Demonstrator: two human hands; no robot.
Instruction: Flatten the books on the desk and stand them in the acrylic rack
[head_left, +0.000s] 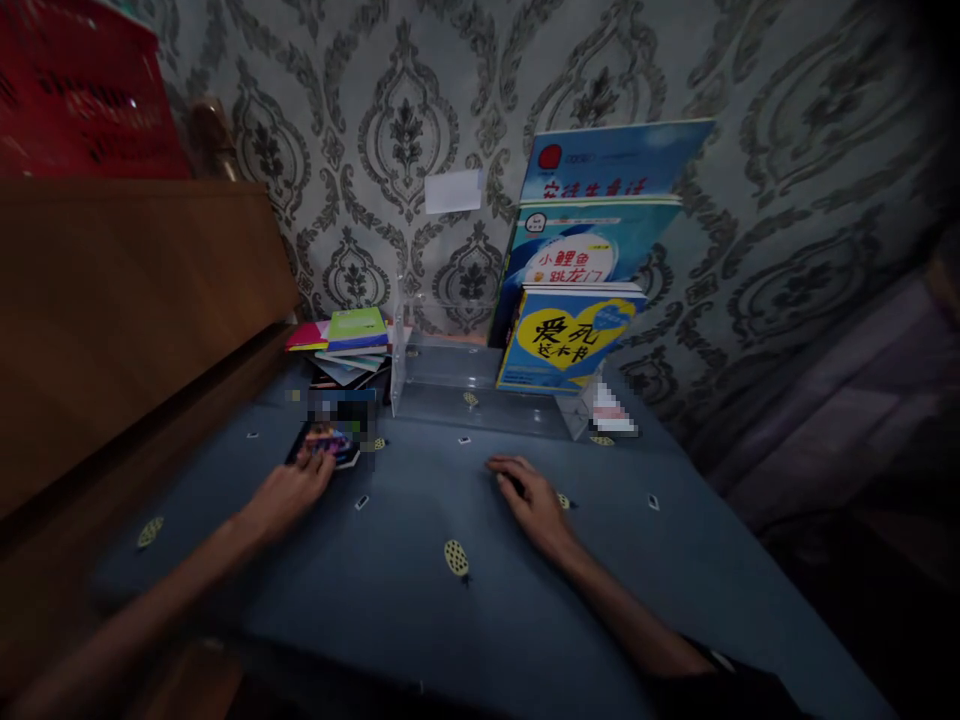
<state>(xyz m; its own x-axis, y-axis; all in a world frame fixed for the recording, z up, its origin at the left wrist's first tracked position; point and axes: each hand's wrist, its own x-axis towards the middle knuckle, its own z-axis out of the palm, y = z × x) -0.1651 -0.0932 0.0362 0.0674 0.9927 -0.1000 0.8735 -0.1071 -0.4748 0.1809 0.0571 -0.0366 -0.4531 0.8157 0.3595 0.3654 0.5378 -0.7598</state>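
My left hand [296,492] is on a book [327,442] with a dark, colourful cover, at the left of the table. Its fingers are closed over the near edge of the cover, and the thumb is hard to make out. Part of that book is blurred by pixel blocks. My right hand [529,500] rests near the middle of the table, fingers loosely bent and apart, holding nothing. Beyond it stands a clear plastic book rack [480,410]. On the rack's right side are upright books, the front one blue with a yellow heart [566,340].
Small books and papers [356,330] are piled left of the rack. A wooden cabinet [135,310] with a red bag [90,95] on top borders the left side. Patterned wallpaper [409,130] covers the wall behind the dark blue tablecloth [405,600].
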